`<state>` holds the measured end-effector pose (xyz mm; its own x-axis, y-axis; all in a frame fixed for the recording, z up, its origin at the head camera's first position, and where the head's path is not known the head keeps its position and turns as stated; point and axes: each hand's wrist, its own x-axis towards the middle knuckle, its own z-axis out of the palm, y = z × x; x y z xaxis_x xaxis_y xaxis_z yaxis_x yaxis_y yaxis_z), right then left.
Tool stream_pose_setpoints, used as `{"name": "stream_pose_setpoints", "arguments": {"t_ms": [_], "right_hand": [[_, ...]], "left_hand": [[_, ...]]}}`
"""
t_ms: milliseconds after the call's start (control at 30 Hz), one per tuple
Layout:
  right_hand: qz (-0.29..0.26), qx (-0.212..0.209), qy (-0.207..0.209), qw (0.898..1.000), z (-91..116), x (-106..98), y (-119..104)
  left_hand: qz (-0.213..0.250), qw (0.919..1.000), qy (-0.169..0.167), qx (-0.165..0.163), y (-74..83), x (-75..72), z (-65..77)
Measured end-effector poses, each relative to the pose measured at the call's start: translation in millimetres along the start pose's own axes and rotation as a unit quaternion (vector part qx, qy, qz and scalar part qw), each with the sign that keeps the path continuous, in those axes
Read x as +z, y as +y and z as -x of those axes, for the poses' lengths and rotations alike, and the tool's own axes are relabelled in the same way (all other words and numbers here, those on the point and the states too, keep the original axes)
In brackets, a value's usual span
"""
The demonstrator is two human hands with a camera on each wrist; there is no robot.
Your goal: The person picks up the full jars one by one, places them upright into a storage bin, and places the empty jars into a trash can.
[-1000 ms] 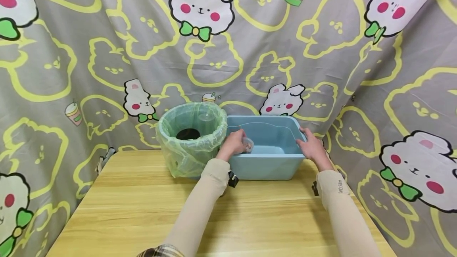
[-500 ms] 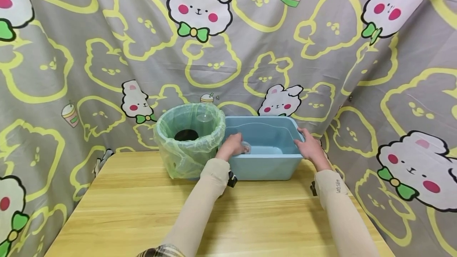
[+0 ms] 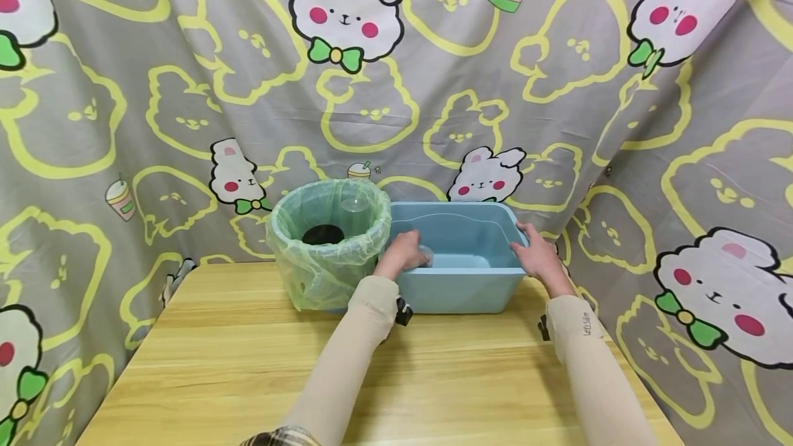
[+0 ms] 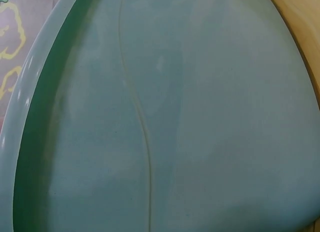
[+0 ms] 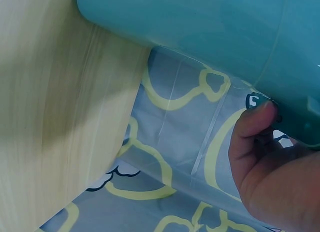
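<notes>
My left hand [image 3: 401, 255] reaches over the front left of a light blue plastic tub [image 3: 458, 291]. At its fingers, inside the tub, is a small clear plastic container [image 3: 425, 255], which it appears to hold; the fingers hide most of it. My right hand [image 3: 539, 257] grips the tub's right rim, and in the right wrist view the thumb of that hand [image 5: 280, 177] lies against the outside of the rim. The left wrist view shows only the tub's outer wall [image 4: 215, 117], not the hand.
Left of the tub, close beside it, stands a bin [image 3: 331, 270] lined with a pale green bag. In it are a clear rounded plastic piece [image 3: 354, 206] and a dark round patch [image 3: 323, 234]. A patterned curtain [image 3: 372, 122] hangs behind the wooden table [image 3: 248, 363].
The clear container at the left fingers has shifted slightly left and lower, and less of it shows. The right hand keeps its place on the rim. The whole view has shifted slightly.
</notes>
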<state>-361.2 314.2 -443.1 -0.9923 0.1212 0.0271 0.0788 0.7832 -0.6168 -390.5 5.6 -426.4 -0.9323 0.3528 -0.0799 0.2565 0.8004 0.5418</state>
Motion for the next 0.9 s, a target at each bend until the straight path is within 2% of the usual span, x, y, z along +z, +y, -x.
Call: {"name": "stream_pose_setpoints", "arguments": {"t_ms": [300,700,900], "right_hand": [[-0.003,0.001,-0.001,1.0,-1.5,0.2,-0.7],[-0.002,0.003,-0.002,1.0,-0.4,-0.5,-1.7],[-0.003,0.008,-0.005,1.0,-1.2,-0.5,0.3]], "left_hand": [[0.0,1.0,0.003,0.0,0.3,-0.4,-0.9],[0.034,0.9991,0.027,0.003,0.3,0.6,1.0],[0.037,0.9969,0.056,0.041,-1.8,4.4,-1.9]]}}
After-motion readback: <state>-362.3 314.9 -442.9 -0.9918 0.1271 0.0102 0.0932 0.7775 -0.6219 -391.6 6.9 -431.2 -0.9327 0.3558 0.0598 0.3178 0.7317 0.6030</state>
